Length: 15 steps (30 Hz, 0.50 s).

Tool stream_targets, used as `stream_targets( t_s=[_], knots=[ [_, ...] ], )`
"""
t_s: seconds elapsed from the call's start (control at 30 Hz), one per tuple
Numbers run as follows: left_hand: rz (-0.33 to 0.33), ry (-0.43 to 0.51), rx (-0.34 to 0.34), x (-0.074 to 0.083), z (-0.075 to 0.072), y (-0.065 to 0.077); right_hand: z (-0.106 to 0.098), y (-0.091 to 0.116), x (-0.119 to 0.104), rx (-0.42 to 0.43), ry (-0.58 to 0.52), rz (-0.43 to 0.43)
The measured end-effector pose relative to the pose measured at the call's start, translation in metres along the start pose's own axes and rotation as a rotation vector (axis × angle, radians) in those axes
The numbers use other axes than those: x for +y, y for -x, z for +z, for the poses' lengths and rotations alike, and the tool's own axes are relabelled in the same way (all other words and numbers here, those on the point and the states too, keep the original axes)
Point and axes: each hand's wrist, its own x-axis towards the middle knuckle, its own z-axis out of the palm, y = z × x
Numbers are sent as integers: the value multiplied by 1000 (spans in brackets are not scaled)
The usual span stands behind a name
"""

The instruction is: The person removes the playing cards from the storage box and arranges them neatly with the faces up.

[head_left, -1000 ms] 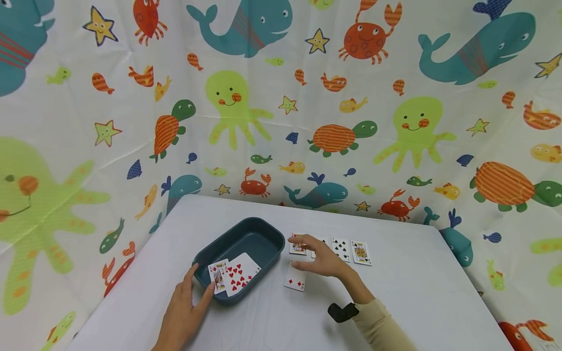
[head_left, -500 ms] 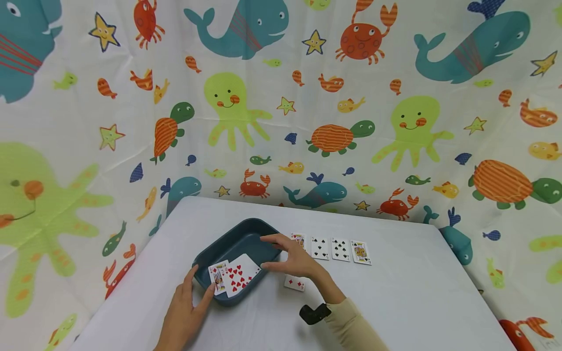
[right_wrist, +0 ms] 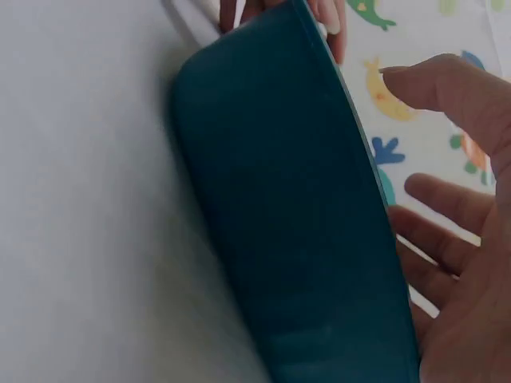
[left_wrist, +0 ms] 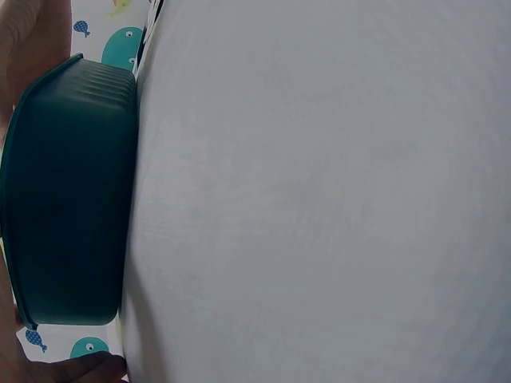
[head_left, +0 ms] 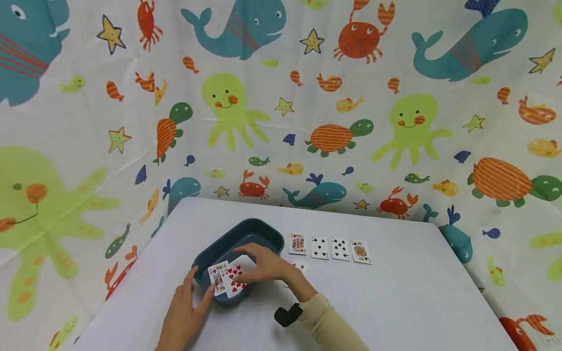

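Observation:
My left hand grips the near left end of a dark teal plastic tub, thumb on its near side and fingers on its left side. Two playing cards show face up inside: a red face card and a card of hearts overlapping it. Above these cards hovers my right hand, thumb and fingers spread with nothing between them. In the right wrist view its fingers stand apart beside the rim of the tub. Part of a diamonds card shows on the table behind my right wrist.
Right of the tub, a row of face-up cards lies on the white table: a red face card, two spades cards, the first a spades card, and a black face card. A sea-animal curtain hangs behind.
My right hand has moved left, from above the diamonds card on the table to over the cards in the tub. The left hand has stayed at the tub's end.

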Motion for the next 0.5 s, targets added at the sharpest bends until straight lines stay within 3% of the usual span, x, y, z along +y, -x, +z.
stream_targets(
  t_s=[0.23,0.5],
  knots=[
    [17,13,-6,-2,2,-1,9,-13,-10,-60,115,101],
    [38,16,22,-2,2,-1,25,-25,-11,-55,355,218]
  ],
)
